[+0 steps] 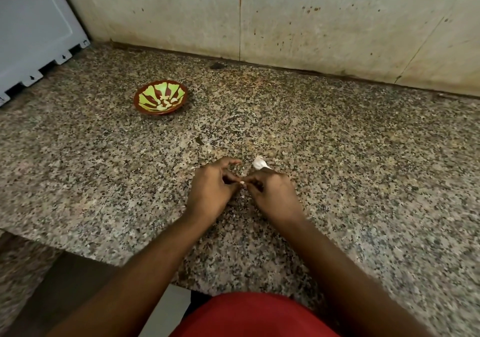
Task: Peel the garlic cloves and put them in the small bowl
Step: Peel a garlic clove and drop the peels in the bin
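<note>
Both hands meet over the bench, left hand (211, 184) and right hand (272, 193) pinching one garlic clove (242, 183); the small bowl (160, 97) lies far-left, nearer the left grip

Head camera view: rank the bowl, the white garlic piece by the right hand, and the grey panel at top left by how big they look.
1. grey panel, cut off by the frame
2. bowl
3. white garlic piece, partly hidden behind the right hand

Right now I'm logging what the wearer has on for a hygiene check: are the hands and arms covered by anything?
No. Both forearms are bare up to the frame edge, with no sleeves in view. The left hand and right hand wear no gloves, and no rings, watch or bracelets show. The fingers are uncovered. A red garment shows at the bottom.
</note>
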